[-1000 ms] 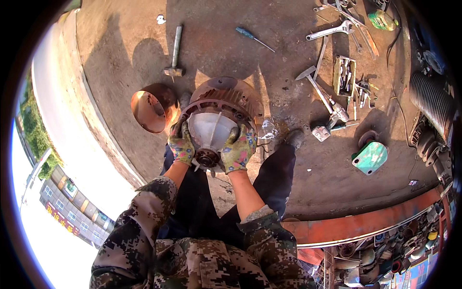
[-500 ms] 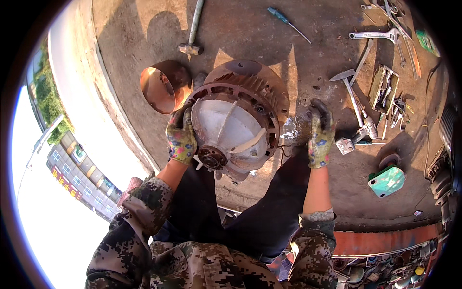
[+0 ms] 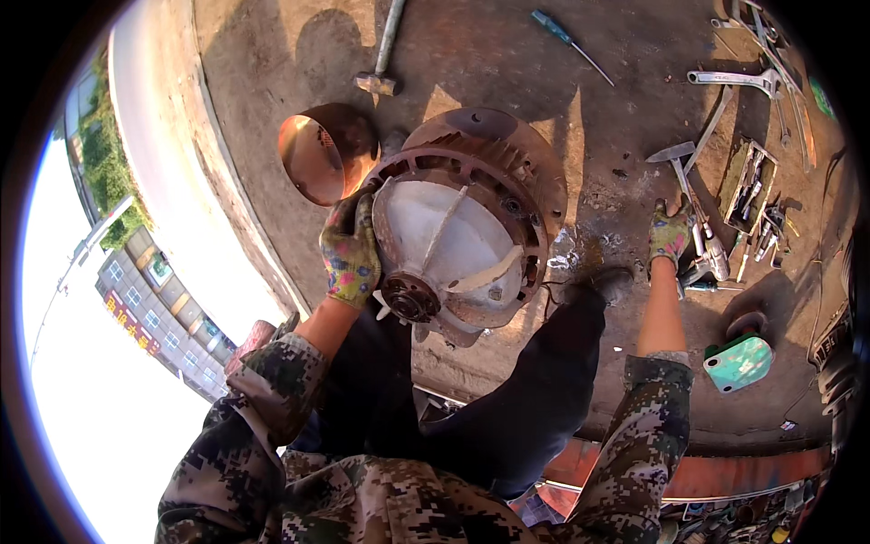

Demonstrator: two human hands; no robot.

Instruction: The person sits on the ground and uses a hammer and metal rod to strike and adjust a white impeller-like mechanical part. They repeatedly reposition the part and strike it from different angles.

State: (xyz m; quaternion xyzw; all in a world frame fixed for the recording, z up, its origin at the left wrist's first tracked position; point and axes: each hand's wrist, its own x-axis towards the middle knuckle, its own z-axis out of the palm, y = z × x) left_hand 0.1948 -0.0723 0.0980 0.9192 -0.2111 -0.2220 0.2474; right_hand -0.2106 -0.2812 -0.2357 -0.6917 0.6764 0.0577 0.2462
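My left hand (image 3: 352, 249), in a flowered glove, grips the left side of a heavy rusty motor housing (image 3: 489, 122) with a ribbed silver end shell (image 3: 458, 236) and dark hub (image 3: 410, 299). My right hand (image 3: 669, 233), also gloved, is stretched out to the right with fingers apart, beside a hammer (image 3: 676, 152) and a metal power tool (image 3: 716, 257); whether it touches either is unclear. The housing stands on the dirty ground between and beyond my legs.
A rusty cylindrical cover (image 3: 310, 159) lies left of the housing. A long-handled hammer (image 3: 376, 82) and blue screwdriver (image 3: 555, 27) lie farther off. At right are wrenches (image 3: 732, 78), a tool box (image 3: 766, 177) and a green metal plate (image 3: 739, 361). Scrap (image 3: 743, 512) fills the lower right edge.
My right hand has released the housing and moved right to the tools. My left hand stays on the housing. The whole view has shifted.
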